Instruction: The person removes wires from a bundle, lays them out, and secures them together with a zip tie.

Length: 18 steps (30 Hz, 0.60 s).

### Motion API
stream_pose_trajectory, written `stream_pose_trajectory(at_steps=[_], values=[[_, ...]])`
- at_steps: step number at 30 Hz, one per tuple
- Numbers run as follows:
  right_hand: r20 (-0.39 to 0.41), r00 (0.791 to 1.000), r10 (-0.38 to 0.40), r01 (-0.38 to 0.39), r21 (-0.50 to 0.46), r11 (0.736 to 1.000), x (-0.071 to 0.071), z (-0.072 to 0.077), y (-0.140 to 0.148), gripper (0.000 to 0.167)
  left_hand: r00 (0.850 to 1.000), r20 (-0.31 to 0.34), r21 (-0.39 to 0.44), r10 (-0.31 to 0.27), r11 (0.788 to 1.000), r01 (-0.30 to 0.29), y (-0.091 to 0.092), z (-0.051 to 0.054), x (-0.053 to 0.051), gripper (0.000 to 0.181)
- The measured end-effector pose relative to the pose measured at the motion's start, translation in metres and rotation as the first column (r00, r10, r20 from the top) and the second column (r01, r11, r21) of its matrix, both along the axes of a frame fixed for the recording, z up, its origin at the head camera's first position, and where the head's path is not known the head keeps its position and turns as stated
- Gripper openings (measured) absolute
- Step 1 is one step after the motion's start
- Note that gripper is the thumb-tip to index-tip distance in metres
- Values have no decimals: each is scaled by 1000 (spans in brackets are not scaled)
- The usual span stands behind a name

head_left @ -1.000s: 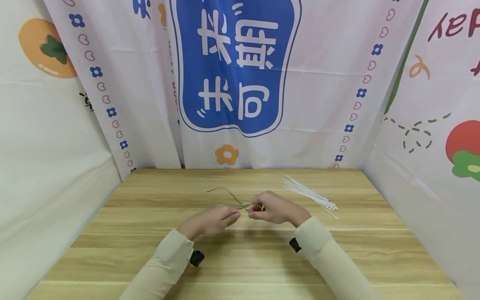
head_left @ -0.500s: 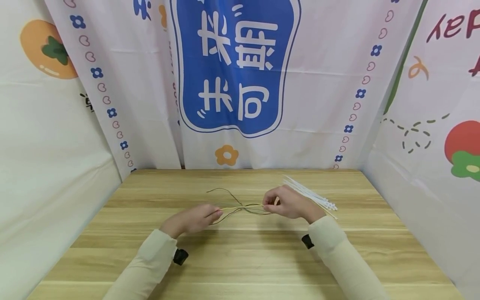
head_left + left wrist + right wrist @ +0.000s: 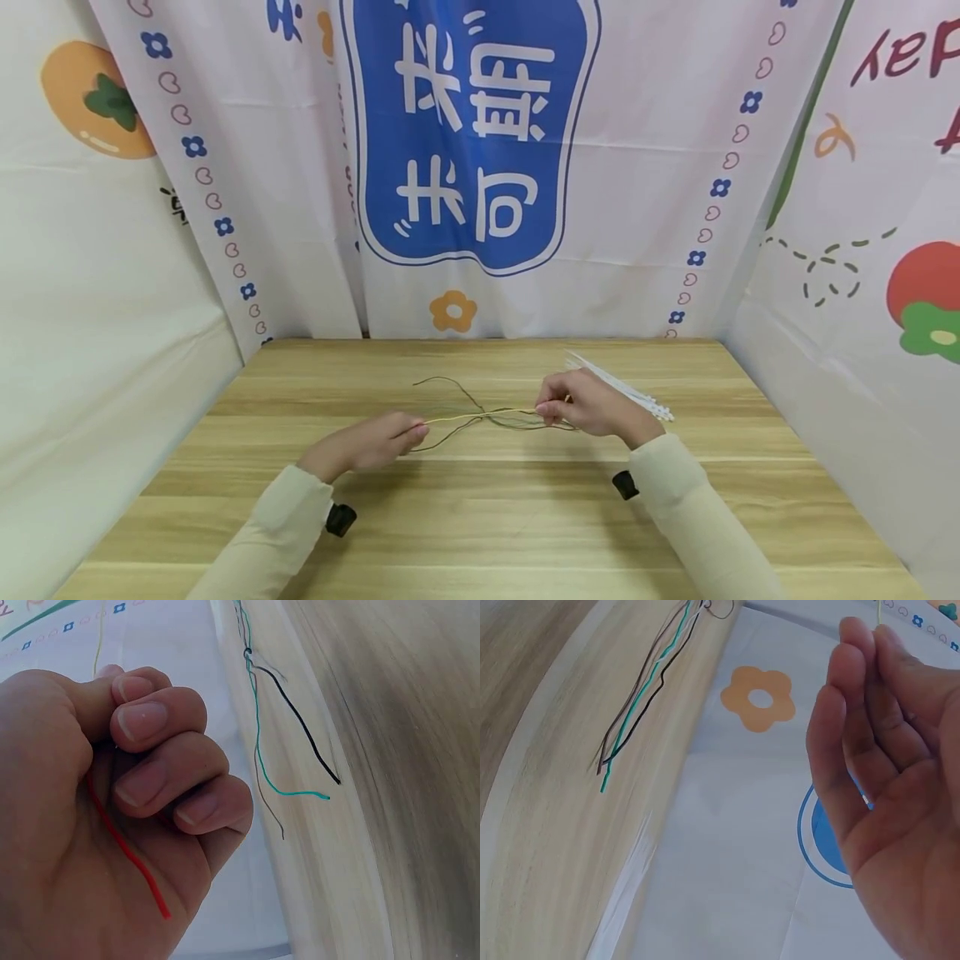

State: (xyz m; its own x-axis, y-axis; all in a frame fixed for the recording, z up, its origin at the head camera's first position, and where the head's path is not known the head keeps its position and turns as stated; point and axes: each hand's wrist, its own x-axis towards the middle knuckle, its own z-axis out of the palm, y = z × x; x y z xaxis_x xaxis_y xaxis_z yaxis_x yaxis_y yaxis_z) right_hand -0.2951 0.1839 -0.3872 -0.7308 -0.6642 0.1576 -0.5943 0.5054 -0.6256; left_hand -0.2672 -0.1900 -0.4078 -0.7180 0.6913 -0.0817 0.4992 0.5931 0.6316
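Note:
A thin yellow wire (image 3: 465, 417) runs nearly straight between the two hands. My left hand (image 3: 371, 442) grips its left part with curled fingers. A red wire (image 3: 139, 862) lies against the left palm, its free end pointing down. At the right end, thumb and fingertips of my right hand (image 3: 588, 404) pinch the yellow wire. Below it on the table, a bunch of wires crosses at a small knot-like point: a black wire (image 3: 300, 720), a green wire (image 3: 260, 750) and a brown wire (image 3: 262, 796). How red and yellow join is hidden in the left hand.
White cable ties (image 3: 622, 387) lie in a bundle behind the right hand, partly covered by it. The wooden table (image 3: 480, 533) ends at a printed cloth backdrop (image 3: 300, 275), with cloth walls on both sides.
Both hands have moved apart, left hand leftward and right hand rightward, drawing the yellow wire out straight. The crossed wires on the table have come into view. A pale strand by the cable ties is no longer visible.

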Motion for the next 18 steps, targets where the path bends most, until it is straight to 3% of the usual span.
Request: stream_pose_trajectory(at_steps=[8,18], values=[[-6,1000,-20,19,-109,994,0,-3,5,18,1000,1,21,3,1000,-3,-7,1,4,42],[2,998,-63,63,-68,996,1,-7,13,17,1000,-9,-15,25,1000,-26,-14,-1,7,43]])
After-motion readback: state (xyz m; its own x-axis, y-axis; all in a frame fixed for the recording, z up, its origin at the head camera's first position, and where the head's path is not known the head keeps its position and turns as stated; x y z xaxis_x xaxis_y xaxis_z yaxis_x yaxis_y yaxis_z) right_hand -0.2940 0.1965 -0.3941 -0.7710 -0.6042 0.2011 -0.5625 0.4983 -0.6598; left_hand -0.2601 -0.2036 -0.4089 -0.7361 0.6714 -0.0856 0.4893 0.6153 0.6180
